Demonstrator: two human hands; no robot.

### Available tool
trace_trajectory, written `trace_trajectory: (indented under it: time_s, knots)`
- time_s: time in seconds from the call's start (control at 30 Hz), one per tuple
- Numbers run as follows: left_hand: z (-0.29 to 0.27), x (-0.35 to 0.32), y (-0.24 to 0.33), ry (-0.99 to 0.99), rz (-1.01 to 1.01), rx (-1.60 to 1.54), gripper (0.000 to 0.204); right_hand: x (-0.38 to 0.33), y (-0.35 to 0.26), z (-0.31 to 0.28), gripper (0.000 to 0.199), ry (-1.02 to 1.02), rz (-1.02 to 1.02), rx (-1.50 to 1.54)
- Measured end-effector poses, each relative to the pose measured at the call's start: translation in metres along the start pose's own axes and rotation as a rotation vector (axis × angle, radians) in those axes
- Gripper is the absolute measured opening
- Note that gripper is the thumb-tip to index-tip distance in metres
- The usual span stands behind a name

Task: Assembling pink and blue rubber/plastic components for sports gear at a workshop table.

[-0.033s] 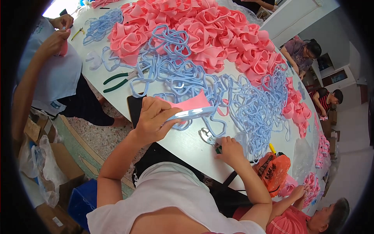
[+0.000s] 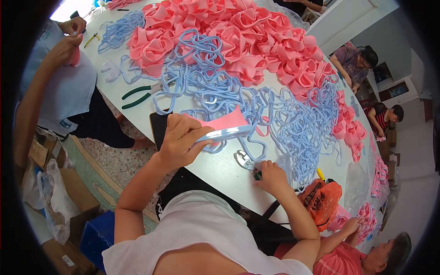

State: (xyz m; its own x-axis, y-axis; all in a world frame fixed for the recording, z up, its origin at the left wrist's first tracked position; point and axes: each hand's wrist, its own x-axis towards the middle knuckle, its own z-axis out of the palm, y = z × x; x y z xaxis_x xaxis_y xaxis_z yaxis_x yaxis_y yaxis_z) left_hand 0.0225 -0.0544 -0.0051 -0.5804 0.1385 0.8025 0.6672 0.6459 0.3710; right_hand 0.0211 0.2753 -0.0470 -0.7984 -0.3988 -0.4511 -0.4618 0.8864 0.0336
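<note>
My left hand [image 2: 181,142] is raised over the white table [image 2: 215,176] and pinches a pink foam piece [image 2: 227,121] together with a light-blue strip [image 2: 224,133] along its lower edge. My right hand [image 2: 272,176] rests on the table near the front edge, fingers closed around the green handle of a small metal tool [image 2: 247,162] whose shiny tip points left. A dark phone [image 2: 158,126] lies flat just below my left hand.
A tangle of light-blue loops [image 2: 279,119] covers the table's middle, with pink fabric roses [image 2: 247,41] behind it. Green-handled pliers [image 2: 140,94] lie at the left. An orange bag [image 2: 321,197] hangs at the right edge. Other people work at the left [image 2: 59,78] and lower right [image 2: 366,256].
</note>
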Motion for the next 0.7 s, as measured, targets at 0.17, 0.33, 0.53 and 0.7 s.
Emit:
trace_trajectory:
  time_s: [0.17,0.33,0.53,0.7]
  knots:
    - [-0.005,-0.002,-0.006,0.022,-0.021,-0.002,0.030,0.000,-0.004,-0.004,0.059,-0.050,0.052,0.080]
    - [-0.011,-0.006,-0.004,-0.015,-0.222,-0.171,0.024,-0.003,-0.026,-0.078,0.050,0.655,-0.145,0.484]
    - [-0.007,-0.010,0.007,-0.062,-0.396,-0.365,0.019,0.024,-0.055,-0.138,0.038,0.963,-0.555,0.283]
    - [-0.011,0.008,0.012,-0.159,-0.335,-0.196,0.024,0.041,-0.064,-0.144,0.029,0.885,-0.677,0.437]
